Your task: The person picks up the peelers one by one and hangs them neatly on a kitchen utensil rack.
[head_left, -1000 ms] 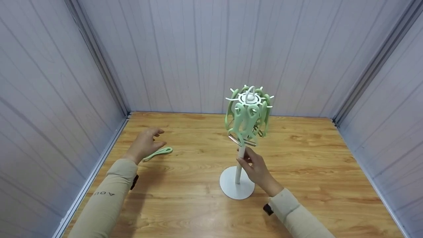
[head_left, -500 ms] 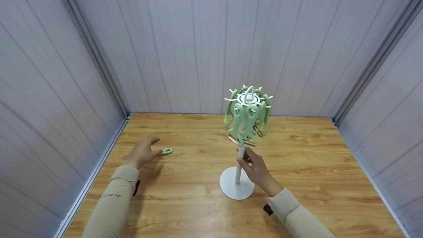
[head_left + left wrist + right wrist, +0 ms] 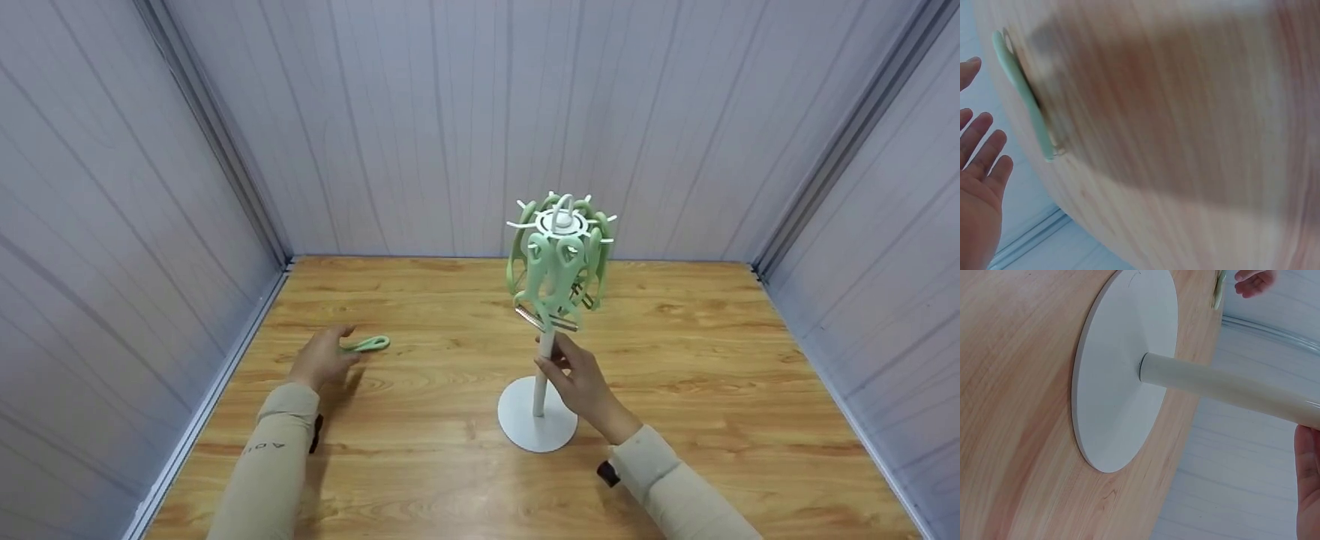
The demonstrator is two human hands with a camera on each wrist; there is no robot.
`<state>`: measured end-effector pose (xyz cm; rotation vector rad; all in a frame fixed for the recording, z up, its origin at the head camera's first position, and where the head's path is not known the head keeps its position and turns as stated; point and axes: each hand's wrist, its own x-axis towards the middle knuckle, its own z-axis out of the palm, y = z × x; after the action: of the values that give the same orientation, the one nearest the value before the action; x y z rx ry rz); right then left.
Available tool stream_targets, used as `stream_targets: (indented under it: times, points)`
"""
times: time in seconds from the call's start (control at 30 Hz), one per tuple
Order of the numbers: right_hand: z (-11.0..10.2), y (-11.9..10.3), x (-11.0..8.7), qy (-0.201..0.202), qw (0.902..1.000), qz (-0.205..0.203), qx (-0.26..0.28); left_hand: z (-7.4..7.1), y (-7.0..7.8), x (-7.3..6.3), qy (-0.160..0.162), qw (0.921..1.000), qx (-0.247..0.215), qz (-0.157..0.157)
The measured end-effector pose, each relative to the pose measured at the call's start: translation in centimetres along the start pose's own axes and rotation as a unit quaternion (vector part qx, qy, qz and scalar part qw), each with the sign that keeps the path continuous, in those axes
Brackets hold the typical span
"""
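A white utensil stand (image 3: 540,390) stands upright on a round base, and my right hand (image 3: 581,386) grips its pole below the hanging tools. Light green peelers (image 3: 551,277) with metal blades hang around its hooked top. On the table at left lies one more light green utensil (image 3: 373,343) with a looped handle; its far end is hidden behind my left hand (image 3: 324,360) in the head view. In the left wrist view the fingers (image 3: 982,149) are spread, with a gap between them and the green utensil (image 3: 1024,93).
The wood-grain table (image 3: 442,465) is bounded by pale panel walls (image 3: 442,127) at the back and both sides. Metal strips (image 3: 210,420) run along its side edges. The hanging peelers spread out above my right hand.
My left hand has moved down beside the looped utensil, toward me, and sits lower in the head view. My right hand keeps its grip on the pole, and the stand stays in place.
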<state>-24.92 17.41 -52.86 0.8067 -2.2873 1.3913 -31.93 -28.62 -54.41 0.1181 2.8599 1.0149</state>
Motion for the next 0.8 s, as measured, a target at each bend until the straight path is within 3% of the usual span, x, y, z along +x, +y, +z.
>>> stream_targets:
  times: [0.1,0.27,0.67,0.8]
  points:
    - [0.0,-0.1,0.0,0.0,1.0,0.002,0.004,0.2,-0.3,-0.4,-0.017,0.9995,-0.008,-0.026]
    - [0.1,0.0,0.0,0.006,0.9999,-0.007,0.006,0.5,-0.7,-0.5,-0.029,0.9989,-0.003,-0.038]
    - [0.0,0.0,0.0,0.002,0.9999,0.011,0.004,0.7,-1.2,-0.1,-0.015,0.9968,0.078,0.012]
    - [0.0,0.0,0.0,-0.003,0.9998,0.017,0.006,1.0,-1.5,0.0,-0.006,0.9957,0.092,0.011]
